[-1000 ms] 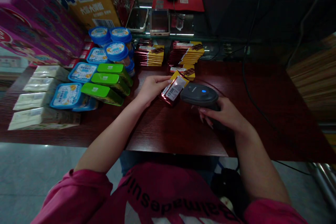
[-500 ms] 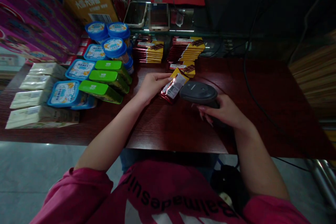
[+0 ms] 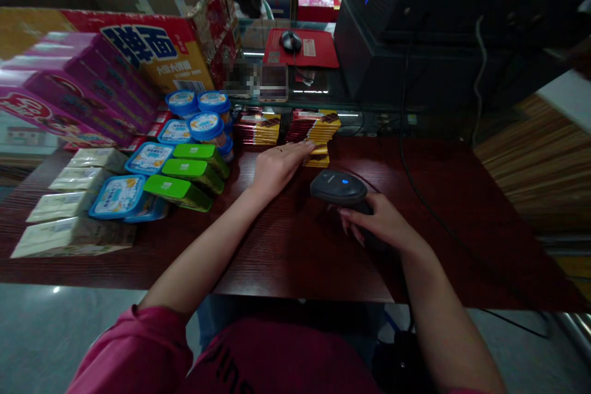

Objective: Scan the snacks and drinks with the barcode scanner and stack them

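My left hand lies palm down, fingers stretched over the short front stack of chocolate bars in red and yellow wrappers. Its fingertips touch the top of that stack, and the hand covers the stack's left part. My right hand is wrapped round the grip of a black barcode scanner, whose head points left above the table and shows a blue light. Just behind my left hand are two taller stacks of chocolate bars, a left stack and a right stack.
Left on the dark wooden table stand green boxes, blue-lidded tubs, pale packs and purple boxes. Behind them is a large carton. A mouse rests on a red pad; a black cable crosses at right.
My left hand has moved forward from the scanner to the front stack; the chocolate bar it held is no longer seen apart. A blue light now shows on the scanner. The view has tilted up.
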{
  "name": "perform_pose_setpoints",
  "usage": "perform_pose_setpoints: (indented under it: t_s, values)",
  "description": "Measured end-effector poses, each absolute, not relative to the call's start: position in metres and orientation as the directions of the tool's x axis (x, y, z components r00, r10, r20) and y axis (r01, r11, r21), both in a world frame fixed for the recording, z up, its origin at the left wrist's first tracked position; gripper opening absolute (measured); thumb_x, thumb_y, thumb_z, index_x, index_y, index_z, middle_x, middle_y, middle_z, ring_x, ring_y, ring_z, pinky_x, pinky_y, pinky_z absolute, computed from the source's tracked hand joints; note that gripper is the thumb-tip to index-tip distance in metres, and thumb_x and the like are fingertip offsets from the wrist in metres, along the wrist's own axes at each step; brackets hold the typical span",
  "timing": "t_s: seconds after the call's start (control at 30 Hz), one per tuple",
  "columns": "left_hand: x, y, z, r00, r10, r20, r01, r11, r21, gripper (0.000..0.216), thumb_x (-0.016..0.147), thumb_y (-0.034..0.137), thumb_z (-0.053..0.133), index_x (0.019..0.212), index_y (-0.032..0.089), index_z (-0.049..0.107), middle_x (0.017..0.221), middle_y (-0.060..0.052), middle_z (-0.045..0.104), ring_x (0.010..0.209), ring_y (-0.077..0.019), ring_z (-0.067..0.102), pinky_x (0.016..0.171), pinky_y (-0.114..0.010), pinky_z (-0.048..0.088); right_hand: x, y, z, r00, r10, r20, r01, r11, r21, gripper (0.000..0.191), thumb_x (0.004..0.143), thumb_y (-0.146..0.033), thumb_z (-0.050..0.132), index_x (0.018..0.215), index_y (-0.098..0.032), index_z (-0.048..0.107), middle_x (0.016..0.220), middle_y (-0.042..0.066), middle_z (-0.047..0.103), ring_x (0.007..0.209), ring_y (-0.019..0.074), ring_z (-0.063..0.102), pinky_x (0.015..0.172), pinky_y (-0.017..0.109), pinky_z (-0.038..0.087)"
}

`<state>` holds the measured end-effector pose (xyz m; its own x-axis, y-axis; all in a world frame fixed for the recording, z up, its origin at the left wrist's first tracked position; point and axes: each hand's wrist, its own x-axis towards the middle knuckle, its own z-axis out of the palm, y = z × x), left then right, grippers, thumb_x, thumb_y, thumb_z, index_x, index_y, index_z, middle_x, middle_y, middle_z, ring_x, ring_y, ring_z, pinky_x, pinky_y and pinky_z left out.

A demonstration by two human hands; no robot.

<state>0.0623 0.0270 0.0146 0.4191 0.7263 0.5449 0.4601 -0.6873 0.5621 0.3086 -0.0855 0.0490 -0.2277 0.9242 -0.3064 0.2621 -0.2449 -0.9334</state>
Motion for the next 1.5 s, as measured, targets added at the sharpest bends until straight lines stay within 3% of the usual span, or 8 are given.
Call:
perform_pose_setpoints:
  t_s: [0.17, 0.5, 0.63, 0.77, 0.93, 1.13, 1.33, 1.5]
  values:
    - [0.076, 0.039, -0.004, 0.581, 0.662, 0.473, 0.537, -0.749, 0.388, 0.040, 0.103, 0.014, 0.060, 0.138, 0.026, 0.075, 0.144, -0.007, 0.072, 0.141, -0.0259, 0.066, 0.118, -0.043, 0.055, 0.315, -0.084, 0.042, -0.197, 0.944, -0.265, 0.201, -0.225, -0.953, 0.050, 0.076, -0.060, 0.089, 0.091, -0.018, 0.067, 0.061, 0.001, 0.071, 0.036, 0.0132, 0.056, 0.035, 0.025, 0.045]
    - [0.069, 0.050, -0.009, 0.623, 0.614, 0.484, 0.464, -0.789, 0.404, 0.039, 0.105, 0.017, 0.058, 0.141, 0.024, 0.072, 0.148, -0.010, 0.070, 0.143, -0.0234, 0.065, 0.122, -0.043, 0.051, 0.314, -0.083, 0.042, -0.180, 0.948, -0.262, 0.185, -0.229, -0.956, 0.050, 0.075, -0.060, 0.090, 0.091, -0.018, 0.067, 0.060, 0.000, 0.070, 0.035, 0.0131, 0.056, 0.035, 0.025, 0.046]
    - [0.050, 0.050, 0.003, 0.428, 0.669, 0.607, 0.563, -0.723, 0.400, 0.035, 0.110, 0.027, 0.052, 0.137, 0.024, 0.073, 0.147, -0.010, 0.072, 0.140, -0.0221, 0.066, 0.123, -0.045, 0.049, 0.315, -0.082, 0.040, -0.161, 0.956, -0.246, 0.197, -0.213, -0.957, 0.050, 0.077, -0.062, 0.088, 0.088, -0.019, 0.067, 0.059, 0.000, 0.070, 0.036, 0.0132, 0.056, 0.035, 0.025, 0.045]
    - [0.022, 0.067, 0.006, 0.169, 0.738, 0.653, 0.711, -0.550, 0.438, 0.047, 0.108, 0.017, 0.041, 0.149, 0.020, 0.063, 0.158, -0.012, 0.062, 0.152, -0.0227, 0.054, 0.130, -0.045, 0.040, 0.315, -0.082, 0.042, -0.152, 0.954, -0.260, 0.200, -0.228, -0.953, 0.050, 0.077, -0.060, 0.089, 0.092, -0.017, 0.069, 0.061, 0.000, 0.070, 0.037, 0.0131, 0.057, 0.036, 0.025, 0.046]
    - [0.006, 0.090, -0.010, 0.175, 0.811, 0.558, 0.783, -0.458, 0.420, 0.058, 0.099, 0.006, 0.040, 0.153, 0.011, 0.059, 0.164, -0.019, 0.055, 0.159, -0.0314, 0.044, 0.134, -0.056, 0.032, 0.313, -0.081, 0.042, -0.157, 0.955, -0.251, 0.196, -0.219, -0.956, 0.051, 0.078, -0.063, 0.087, 0.092, -0.017, 0.068, 0.061, 0.000, 0.071, 0.037, 0.0130, 0.057, 0.035, 0.024, 0.046]
    - [0.003, 0.073, 0.001, 0.233, 0.783, 0.577, 0.768, -0.513, 0.384, 0.045, 0.103, 0.014, 0.048, 0.138, 0.025, 0.074, 0.147, -0.009, 0.072, 0.141, -0.0291, 0.064, 0.135, -0.057, 0.030, 0.315, -0.078, 0.034, -0.152, 0.952, -0.265, 0.206, -0.231, -0.951, 0.051, 0.077, -0.061, 0.089, 0.095, -0.018, 0.068, 0.060, 0.000, 0.071, 0.036, 0.0143, 0.058, 0.034, 0.025, 0.046]
    - [0.008, 0.030, 0.036, 0.048, 0.836, 0.546, 0.593, -0.464, 0.658, 0.037, 0.106, 0.031, 0.060, 0.141, 0.029, 0.073, 0.140, -0.006, 0.076, 0.132, -0.0269, 0.070, 0.122, -0.039, 0.047, 0.314, -0.079, 0.036, -0.160, 0.957, -0.242, 0.194, -0.210, -0.958, 0.053, 0.077, -0.066, 0.088, 0.091, -0.018, 0.068, 0.060, 0.001, 0.070, 0.035, 0.0136, 0.056, 0.034, 0.025, 0.045]
    - [0.016, 0.013, 0.032, 0.036, 0.977, 0.212, 0.170, -0.215, 0.962, 0.043, 0.091, 0.048, 0.080, 0.125, 0.021, 0.082, 0.123, -0.010, 0.083, 0.113, -0.0296, 0.078, 0.101, -0.039, 0.061, 0.310, -0.084, 0.047, -0.194, 0.947, -0.257, 0.233, -0.210, -0.950, 0.050, 0.076, -0.063, 0.089, 0.085, -0.019, 0.067, 0.058, 0.000, 0.069, 0.037, 0.0130, 0.056, 0.037, 0.025, 0.046]
